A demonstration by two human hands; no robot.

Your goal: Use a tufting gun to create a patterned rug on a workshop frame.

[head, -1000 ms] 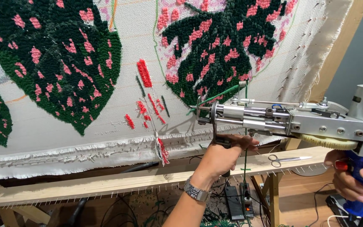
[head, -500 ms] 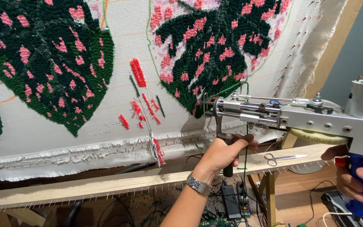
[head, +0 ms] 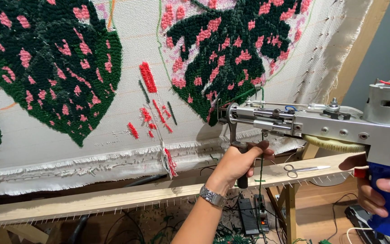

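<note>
The tufting gun (head: 321,124) points its needle at the dark green leaf (head: 238,54) on the stretched cloth (head: 127,113). Your left hand (head: 240,162) wraps the front handle; your right hand (head: 378,192) clasps the blue grip (scissors (head: 301,169) lie on the wooden frame (head: 113,199)).

The single head view looks slightly downward from close behind the tufting gun (head: 321,124), facing the stretched cloth (head: 127,122).
</note>
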